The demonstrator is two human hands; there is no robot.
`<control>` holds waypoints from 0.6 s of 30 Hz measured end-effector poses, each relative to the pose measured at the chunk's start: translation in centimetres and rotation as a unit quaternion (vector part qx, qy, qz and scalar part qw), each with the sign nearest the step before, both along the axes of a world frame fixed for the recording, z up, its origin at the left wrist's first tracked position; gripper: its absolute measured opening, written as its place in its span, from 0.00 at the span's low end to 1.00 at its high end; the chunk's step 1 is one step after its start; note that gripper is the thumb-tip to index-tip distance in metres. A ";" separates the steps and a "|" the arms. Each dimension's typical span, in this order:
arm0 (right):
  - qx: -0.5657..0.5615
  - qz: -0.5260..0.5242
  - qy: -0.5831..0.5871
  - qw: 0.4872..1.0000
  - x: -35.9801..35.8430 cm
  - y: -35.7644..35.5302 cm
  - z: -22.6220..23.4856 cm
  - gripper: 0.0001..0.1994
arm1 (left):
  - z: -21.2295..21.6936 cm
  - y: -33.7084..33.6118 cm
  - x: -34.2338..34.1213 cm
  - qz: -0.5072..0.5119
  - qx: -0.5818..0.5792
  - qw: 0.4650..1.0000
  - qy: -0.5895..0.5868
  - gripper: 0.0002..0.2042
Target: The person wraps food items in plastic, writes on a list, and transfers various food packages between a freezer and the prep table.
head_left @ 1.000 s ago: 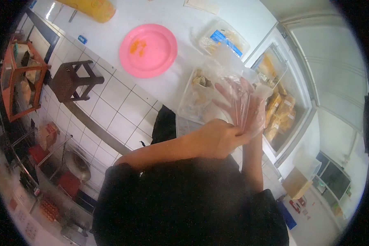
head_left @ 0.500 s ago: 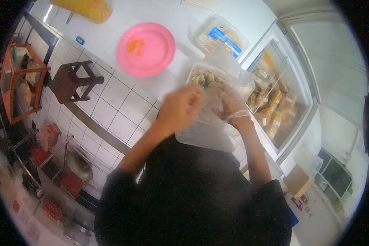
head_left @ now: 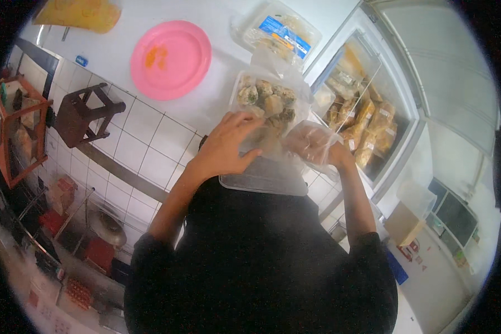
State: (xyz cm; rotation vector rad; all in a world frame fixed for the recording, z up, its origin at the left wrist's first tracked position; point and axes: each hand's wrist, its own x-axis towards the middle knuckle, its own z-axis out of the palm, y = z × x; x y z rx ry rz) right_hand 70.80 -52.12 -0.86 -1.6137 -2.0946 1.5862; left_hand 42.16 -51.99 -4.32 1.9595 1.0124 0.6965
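Note:
A clear plastic tub (head_left: 235, 92) holds several pale, lumpy dumplings (head_left: 273, 106) flecked with green, with a sheet of clear film at its far side. My left hand (head_left: 225, 143) is at the tub's near left side, fingers stretched out and thumb apart. My right hand (head_left: 312, 142) is inside a clear plastic bag (head_left: 327, 167) at the near right of the dumplings. The plastic and blur hide how its fingers are bent. Below both hands, against my dark shirt, a clear plastic lid (head_left: 261, 182) shows.
Left of the tub stands a pink plate (head_left: 172, 83) with orange bits, on the white counter (head_left: 108, 50). Behind the tub is another clear tub with a blue label (head_left: 284, 36). An open chest freezer (head_left: 373, 189) with packaged food borders the right. A dark stool (head_left: 86, 117) stands left.
My left hand has opened out and moved beside the dumplings. My right hand has drawn back from over them, still in the bag, uncovering more of them. The whole view has shifted slightly.

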 end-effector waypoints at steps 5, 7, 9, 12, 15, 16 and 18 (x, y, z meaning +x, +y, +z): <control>0.144 -0.098 -0.285 0.942 -4.9 1.9 -1.3 0.23 | 0.8 0.9 0.4 -0.162 -0.160 0.974 0.014 0.13; 0.116 -0.111 -0.285 0.945 -5.6 3.1 -2.9 0.23 | 1.3 1.1 0.5 -0.181 -0.249 0.951 0.019 0.10; 0.088 -0.126 -0.286 0.946 -5.8 3.2 -3.0 0.23 | 1.4 1.2 0.7 -0.146 -0.223 0.958 0.104 0.08; 0.102 -0.142 -0.295 0.939 -5.9 2.7 -2.1 0.21 | 0.7 1.4 0.7 -0.021 -0.190 0.972 0.135 0.09; 0.110 -0.137 -0.265 0.948 -5.1 1.7 -1.9 0.20 | -0.1 1.8 1.4 0.096 -0.059 0.984 0.141 0.15; 0.096 -0.167 -0.224 0.955 -5.0 1.7 -1.0 0.19 | -0.5 2.1 1.5 0.094 -0.060 0.984 0.142 0.15; 0.081 -0.197 -0.182 0.960 -4.6 1.5 0.8 0.18 | -0.8 2.6 1.7 0.062 -0.010 0.988 0.144 0.21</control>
